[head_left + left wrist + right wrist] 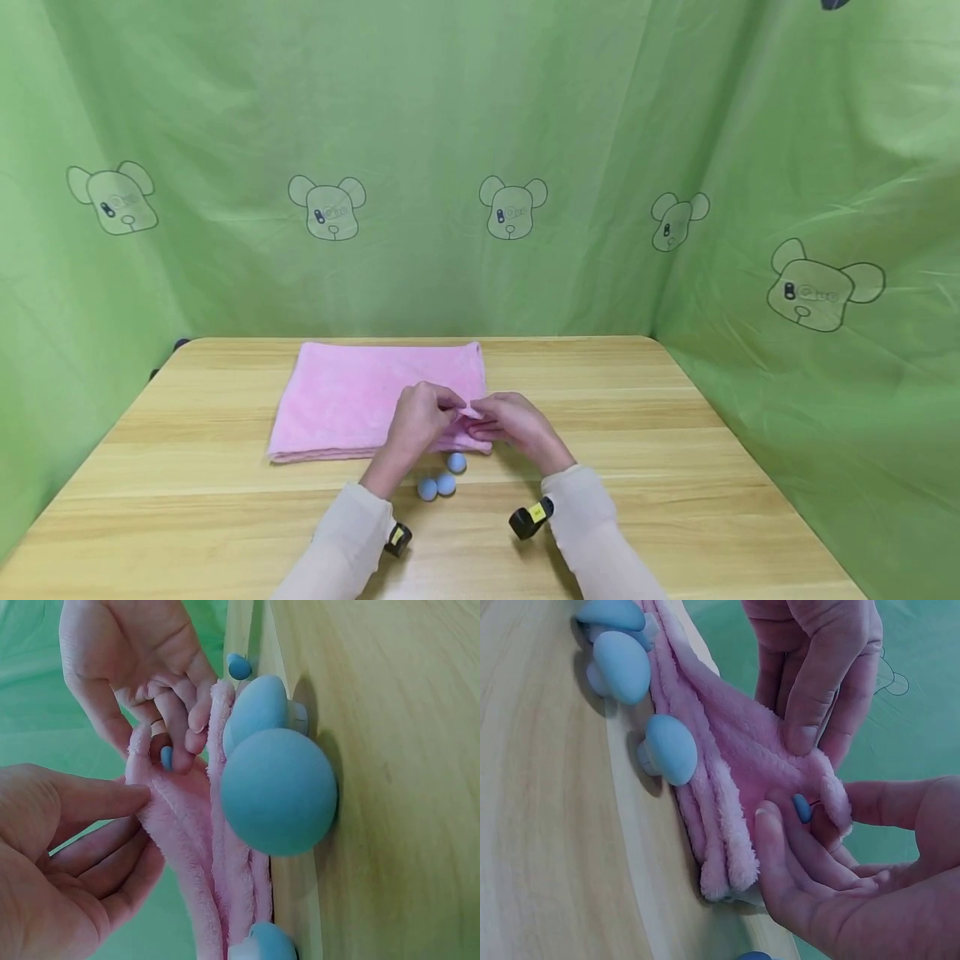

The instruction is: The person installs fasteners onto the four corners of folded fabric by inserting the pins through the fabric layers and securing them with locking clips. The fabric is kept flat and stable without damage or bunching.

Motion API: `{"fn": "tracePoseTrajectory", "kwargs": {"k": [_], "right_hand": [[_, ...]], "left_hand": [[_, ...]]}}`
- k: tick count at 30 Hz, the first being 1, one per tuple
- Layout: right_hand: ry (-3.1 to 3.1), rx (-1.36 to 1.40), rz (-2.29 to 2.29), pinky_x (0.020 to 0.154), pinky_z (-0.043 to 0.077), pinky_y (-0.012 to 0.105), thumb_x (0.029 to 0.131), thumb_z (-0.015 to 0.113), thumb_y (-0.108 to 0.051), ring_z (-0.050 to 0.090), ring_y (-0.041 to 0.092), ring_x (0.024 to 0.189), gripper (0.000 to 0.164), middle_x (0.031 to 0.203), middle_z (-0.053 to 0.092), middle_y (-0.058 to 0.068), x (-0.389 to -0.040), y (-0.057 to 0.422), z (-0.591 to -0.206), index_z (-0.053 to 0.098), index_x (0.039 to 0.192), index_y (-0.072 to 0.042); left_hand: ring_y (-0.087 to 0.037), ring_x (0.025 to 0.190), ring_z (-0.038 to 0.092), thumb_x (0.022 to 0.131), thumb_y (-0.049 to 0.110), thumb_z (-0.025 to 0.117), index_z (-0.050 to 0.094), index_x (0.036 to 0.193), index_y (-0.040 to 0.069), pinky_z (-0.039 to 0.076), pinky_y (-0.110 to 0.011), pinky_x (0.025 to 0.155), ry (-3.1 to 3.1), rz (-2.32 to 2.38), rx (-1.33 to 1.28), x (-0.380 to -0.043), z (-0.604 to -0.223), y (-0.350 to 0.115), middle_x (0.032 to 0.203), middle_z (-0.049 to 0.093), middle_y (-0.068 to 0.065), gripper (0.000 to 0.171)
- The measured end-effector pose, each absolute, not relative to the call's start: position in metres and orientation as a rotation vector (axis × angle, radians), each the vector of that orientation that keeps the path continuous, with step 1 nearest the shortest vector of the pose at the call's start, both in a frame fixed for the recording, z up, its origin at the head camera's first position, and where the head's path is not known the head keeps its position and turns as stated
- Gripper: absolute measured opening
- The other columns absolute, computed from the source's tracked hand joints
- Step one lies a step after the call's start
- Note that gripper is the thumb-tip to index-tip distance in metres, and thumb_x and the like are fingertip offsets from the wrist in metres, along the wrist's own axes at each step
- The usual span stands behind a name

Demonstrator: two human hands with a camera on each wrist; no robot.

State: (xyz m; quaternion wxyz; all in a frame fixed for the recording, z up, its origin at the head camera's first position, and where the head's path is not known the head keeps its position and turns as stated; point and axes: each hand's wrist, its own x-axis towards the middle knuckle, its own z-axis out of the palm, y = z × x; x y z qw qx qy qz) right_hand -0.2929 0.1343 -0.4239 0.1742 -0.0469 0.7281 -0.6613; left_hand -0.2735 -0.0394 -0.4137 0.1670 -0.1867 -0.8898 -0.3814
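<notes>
A folded pink plush towel (375, 392) lies on the table, its near right corner lifted. My left hand (420, 417) pinches the raised edge between thumb and fingers. On the other side of that corner, my right hand (517, 425) has its fingers inside the fold, holding a small blue disc-shaped piece (802, 808) against the cloth. A thin dark line runs from this piece toward the towel edge. Beside the towel's near edge are pale blue mushroom-shaped fasteners with rounded caps, one of them a nearby fastener (671, 750) on its side.
Two more blue fasteners (446, 483) sit close together between my forearms. Another small blue piece (238, 667) lies on the table past the right hand. Green curtains (420, 167) with bear-head outlines surround the wooden table (637, 517). Black cameras are strapped at both wrists.
</notes>
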Motion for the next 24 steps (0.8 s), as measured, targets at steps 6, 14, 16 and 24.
{"fn": "tracePoseTrajectory", "kwargs": {"k": [6, 14, 16, 24], "right_hand": [[2.046, -0.110, -1.940, 0.078, 0.057, 0.035, 0.094, 0.057, -0.008, 0.067, 0.032, 0.086, 0.024, 0.092, 0.068, 0.024, -0.291, 0.133, -0.424, 0.057, 0.105, 0.013], [2.024, -0.123, -2.002, 0.077, 0.057, 0.033, 0.091, 0.059, -0.002, 0.067, 0.025, 0.079, 0.015, 0.085, 0.067, 0.017, -0.291, 0.133, -0.424, 0.056, 0.099, 0.011], [2.022, -0.129, -2.016, 0.077, 0.057, 0.033, 0.091, 0.059, -0.001, 0.066, 0.024, 0.078, 0.014, 0.084, 0.067, 0.015, -0.291, 0.133, -0.424, 0.056, 0.098, 0.010], [2.033, -0.127, -2.014, 0.078, 0.057, 0.035, 0.091, 0.058, -0.001, 0.066, 0.023, 0.076, 0.013, 0.085, 0.067, 0.016, -0.290, 0.133, -0.423, 0.055, 0.097, 0.010]], "left_hand": [[-0.017, 0.081, 0.068, 0.075, -0.004, 0.077, 0.078, 0.084, 0.010, 0.056, -0.035, 0.077, -2.558, -1.106, -0.528, -0.272, -0.413, -0.039, 0.082, 0.074, -0.002, 0.016], [-0.019, 0.081, 0.068, 0.075, -0.005, 0.076, 0.077, 0.084, 0.008, 0.056, -0.037, 0.078, -2.583, -1.098, -0.552, -0.272, -0.413, -0.040, 0.082, 0.073, -0.003, 0.015], [-0.019, 0.079, 0.068, 0.076, -0.003, 0.077, 0.077, 0.084, 0.007, 0.057, -0.036, 0.076, -2.612, -1.102, -0.538, -0.272, -0.412, -0.041, 0.082, 0.073, -0.004, 0.013], [-0.016, 0.061, 0.058, 0.072, 0.007, 0.082, 0.067, 0.068, 0.013, 0.053, -0.033, 0.061, -2.741, -1.003, -0.433, -0.266, -0.400, -0.044, 0.064, 0.064, 0.003, 0.016]]}}
